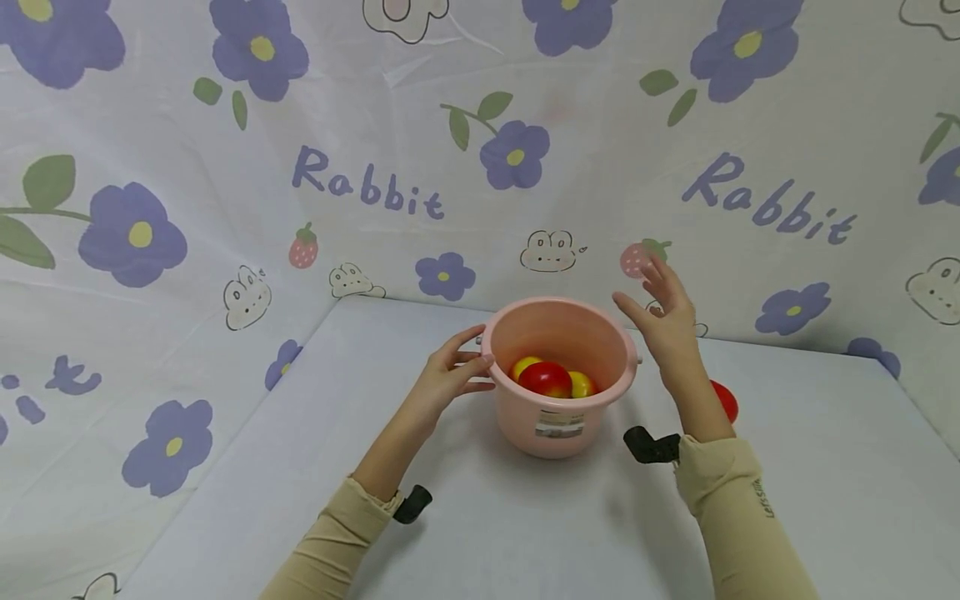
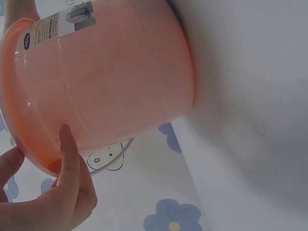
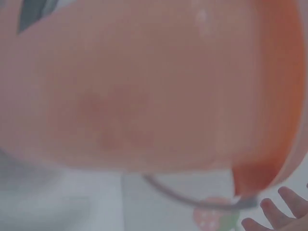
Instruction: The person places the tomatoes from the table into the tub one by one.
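Pink bucket rim [image 1: 551,402], open above, touches left fingers [image 2: 70,161].

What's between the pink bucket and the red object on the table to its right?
In the head view, bare table beside the pink bucket, then the right forearm, which partly covers the red object. Behind it, can't tell.

Bench [image 1: 480,533]: white, before me
Bucket [image 1: 517,421]: pink, upright, my twelve o'clock
Red object [image 1: 727,402]: bucket's three o'clock, partly hidden
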